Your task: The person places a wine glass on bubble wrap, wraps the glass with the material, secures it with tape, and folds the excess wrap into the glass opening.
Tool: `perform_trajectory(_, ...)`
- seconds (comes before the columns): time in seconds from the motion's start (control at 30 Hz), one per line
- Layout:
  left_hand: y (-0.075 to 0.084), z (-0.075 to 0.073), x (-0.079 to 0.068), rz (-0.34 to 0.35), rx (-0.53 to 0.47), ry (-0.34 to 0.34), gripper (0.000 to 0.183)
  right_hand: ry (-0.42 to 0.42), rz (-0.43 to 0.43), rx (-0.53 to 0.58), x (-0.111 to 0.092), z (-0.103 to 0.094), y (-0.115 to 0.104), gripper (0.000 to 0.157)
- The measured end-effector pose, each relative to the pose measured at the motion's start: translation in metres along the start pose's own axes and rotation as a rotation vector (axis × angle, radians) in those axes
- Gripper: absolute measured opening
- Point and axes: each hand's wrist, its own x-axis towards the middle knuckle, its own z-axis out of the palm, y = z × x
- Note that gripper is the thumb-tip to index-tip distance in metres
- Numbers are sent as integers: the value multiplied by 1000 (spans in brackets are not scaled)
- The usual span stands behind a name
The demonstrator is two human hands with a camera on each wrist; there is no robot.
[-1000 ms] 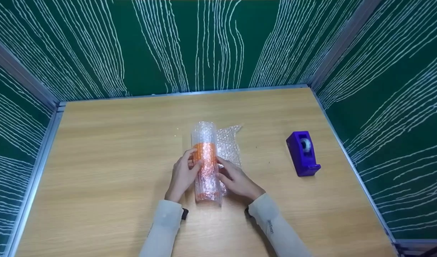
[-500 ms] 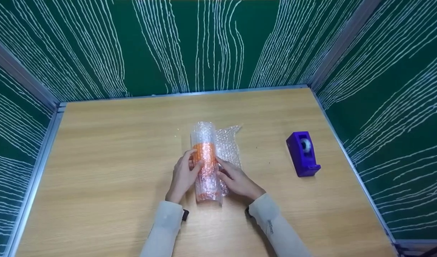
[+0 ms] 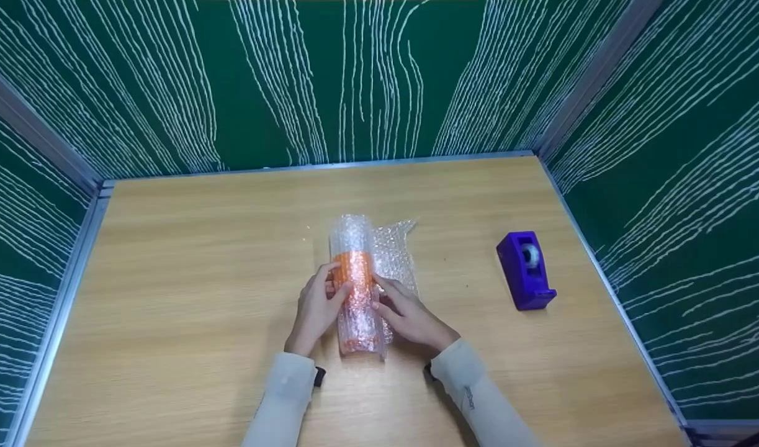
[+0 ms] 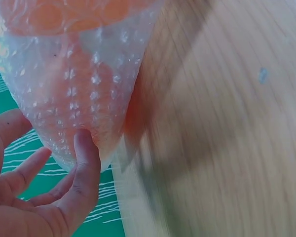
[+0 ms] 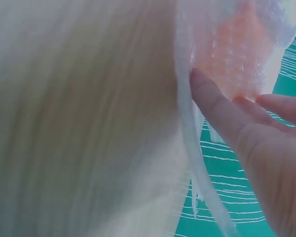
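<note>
A cylindrical item in bubble wrap point(image 3: 355, 310), with an orange band showing through, lies on the table, long side pointing away from me. My left hand point(image 3: 317, 304) holds its left side, thumb on top and fingers curled against the edge. On the other side, my right hand point(image 3: 413, 313) grips the wrap with thumb and fingers. A loose flap of bubble wrap point(image 3: 396, 251) spreads flat to the right, partly under the right hand. In the right wrist view, the wrap's edge point(image 5: 182, 89) runs beside the fingers. What the wrap contains cannot be told exactly.
A purple tape dispenser point(image 3: 525, 273) with a clear roll stands to the right on the wooden table point(image 3: 187, 279). Green panels point(image 3: 267, 136) with white wavy lines and metal frames enclose the back and both sides.
The far end of the wrapped cylinder has shifted slightly left. Both hands keep their hold almost in place, and the head view has tilted a little.
</note>
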Motion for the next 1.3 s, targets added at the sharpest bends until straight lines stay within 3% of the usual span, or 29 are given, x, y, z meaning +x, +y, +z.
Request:
perform_trajectory(0.33, -6, -4, 0, 99, 6, -26, 43, 19, 50, -18, 1, -1, 1, 60)
perform_trajectory(0.67, -2, -1, 2, 46, -28, -62, 52, 48, 28, -3, 0, 2, 1, 59)
perform_trajectory(0.93, 1, -4, 3, 27, -4, -67, 51, -28, 36, 46, -3, -1, -2, 65)
perform_trajectory(1.3, 5, 1, 3, 9, 15, -57, 51, -72, 68, 41, -5, -6, -4, 63)
